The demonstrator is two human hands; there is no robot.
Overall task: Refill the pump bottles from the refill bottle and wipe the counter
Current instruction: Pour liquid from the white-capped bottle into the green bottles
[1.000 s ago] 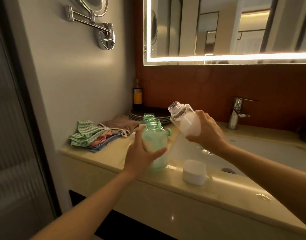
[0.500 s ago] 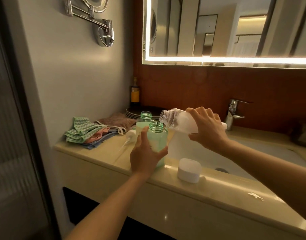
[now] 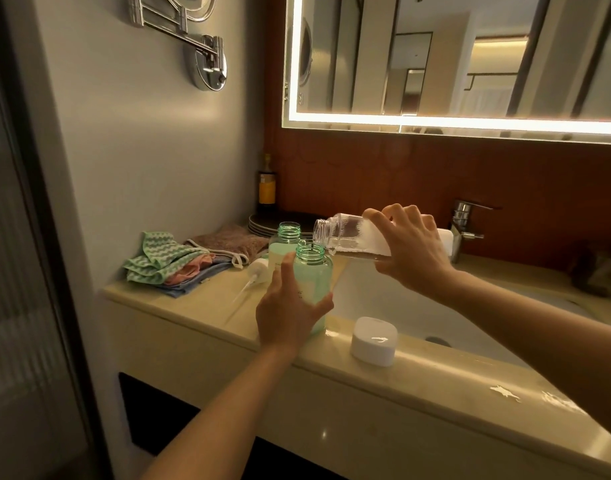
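Note:
My left hand (image 3: 287, 311) grips an uncapped green pump bottle (image 3: 312, 278) that stands on the beige counter (image 3: 207, 299). My right hand (image 3: 409, 249) holds the clear refill bottle (image 3: 345, 237) tipped almost level, with its open mouth just above and to the right of the green bottle's neck. White liquid lies along the refill bottle's lower side. A second uncapped green bottle (image 3: 286, 239) stands just behind the first. A white pump head (image 3: 254, 275) lies on the counter to their left, and a white cap (image 3: 374, 340) sits on the front rim.
A pile of folded cloths (image 3: 179, 261) lies at the counter's left end, with dark plates (image 3: 262, 221) and a brown bottle (image 3: 266, 187) behind. The white sink basin (image 3: 383, 306) and chrome tap (image 3: 465, 230) are on the right. A wet patch (image 3: 505, 391) glistens on the front rim.
My right hand has tipped the refill bottle from upright to nearly level and brought its mouth over the green bottle. My left hand has kept its hold.

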